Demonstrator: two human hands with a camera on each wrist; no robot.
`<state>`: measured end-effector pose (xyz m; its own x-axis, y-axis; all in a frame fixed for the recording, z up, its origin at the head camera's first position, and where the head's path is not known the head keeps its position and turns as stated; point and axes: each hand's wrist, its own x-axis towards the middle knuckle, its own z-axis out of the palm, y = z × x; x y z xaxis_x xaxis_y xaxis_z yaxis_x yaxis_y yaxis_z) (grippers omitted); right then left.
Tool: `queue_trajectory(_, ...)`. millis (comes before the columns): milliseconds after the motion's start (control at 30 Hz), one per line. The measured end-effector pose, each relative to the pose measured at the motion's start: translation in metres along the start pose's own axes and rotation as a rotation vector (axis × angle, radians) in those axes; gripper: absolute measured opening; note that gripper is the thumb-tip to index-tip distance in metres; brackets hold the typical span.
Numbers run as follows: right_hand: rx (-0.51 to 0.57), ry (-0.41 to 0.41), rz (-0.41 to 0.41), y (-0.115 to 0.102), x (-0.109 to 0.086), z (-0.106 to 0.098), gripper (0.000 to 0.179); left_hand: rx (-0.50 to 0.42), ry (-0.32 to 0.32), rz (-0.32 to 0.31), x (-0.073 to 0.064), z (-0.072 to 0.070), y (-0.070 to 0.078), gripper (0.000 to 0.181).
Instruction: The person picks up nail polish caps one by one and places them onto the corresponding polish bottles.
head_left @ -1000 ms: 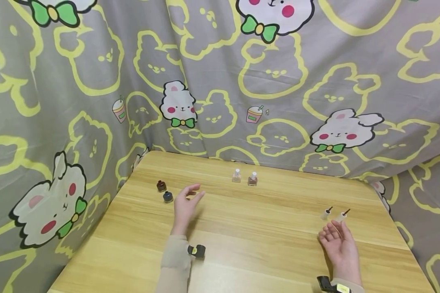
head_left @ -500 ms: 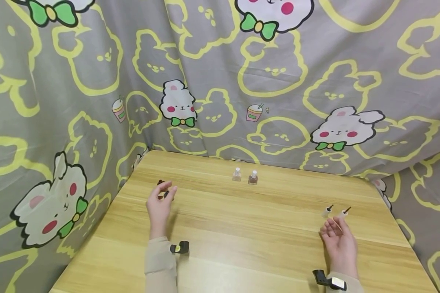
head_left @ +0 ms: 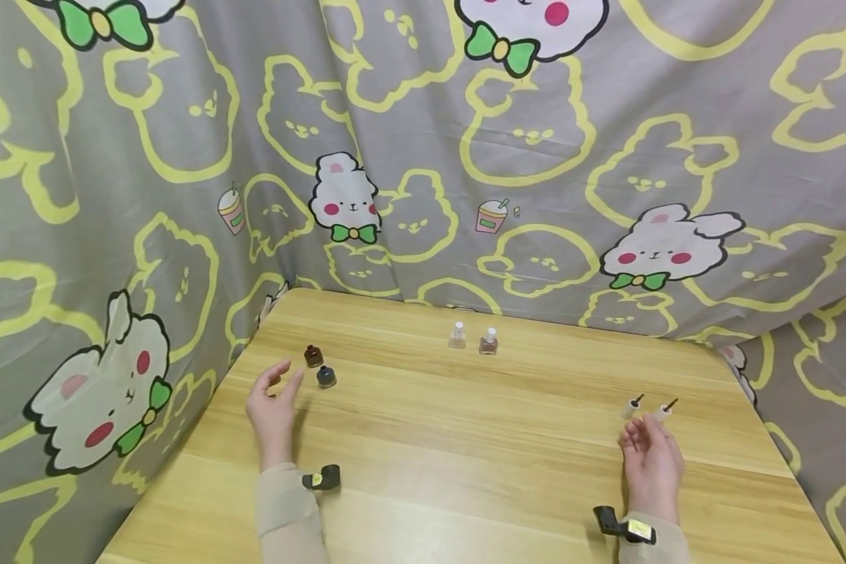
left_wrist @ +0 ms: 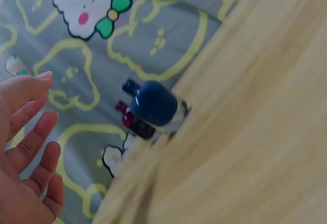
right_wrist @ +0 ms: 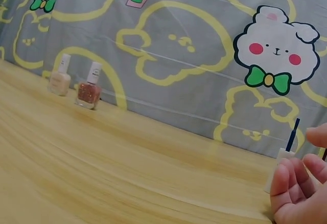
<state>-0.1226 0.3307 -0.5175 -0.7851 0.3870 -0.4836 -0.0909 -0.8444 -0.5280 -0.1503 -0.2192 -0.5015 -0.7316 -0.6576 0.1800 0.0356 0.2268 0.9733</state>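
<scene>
Head view: two capped bottles [head_left: 472,338] mid-table, far from either hand [head_left: 273,402].

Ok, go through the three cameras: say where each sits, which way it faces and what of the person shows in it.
Head: worn high, looking forward and down over the wooden table to the rabbit-print curtain; shows both forearms, the left hand and the right hand.
Left wrist: low beside the left hand, facing the blue bottle and dark red bottle at the table edge.
Right wrist: near the tabletop, facing the curtain; right fingertips show by a white cap.
Shared: the head and right wrist views both show the two white-capped bottles.
</scene>
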Motion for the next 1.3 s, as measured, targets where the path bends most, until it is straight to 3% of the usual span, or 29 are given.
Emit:
queue_trajectory(300,-0.151,0.041,-0.03,-0.001,0.003,0.003,0.031,-0.001,0.006,-0.086,0.002,-0.007,-0.015,0.041)
queue_trajectory(567,-0.431,0.114,-0.249,0.008,0.005,0.007,0.037,0.0,0.016,-0.081,0.004,-0.006,-0.023,0.038)
queue_trajectory(700,-0.498,0.127,-0.305,0.012,0.007,0.009,0.038,0.0,0.006,-0.101,0.005,-0.007,-0.025,0.04)
queue_trajectory(1167,-0.649,0.139,-0.277,0.01,0.014,0.011,0.039,0.022,-0.037,-0.129,0.006,-0.006,-0.025,0.039)
queue_trajectory(1300,-0.667,0.142,-0.279,0.01,0.017,0.011,0.041,0.048,-0.088,-0.145,0.008,-0.005,-0.025,0.039)
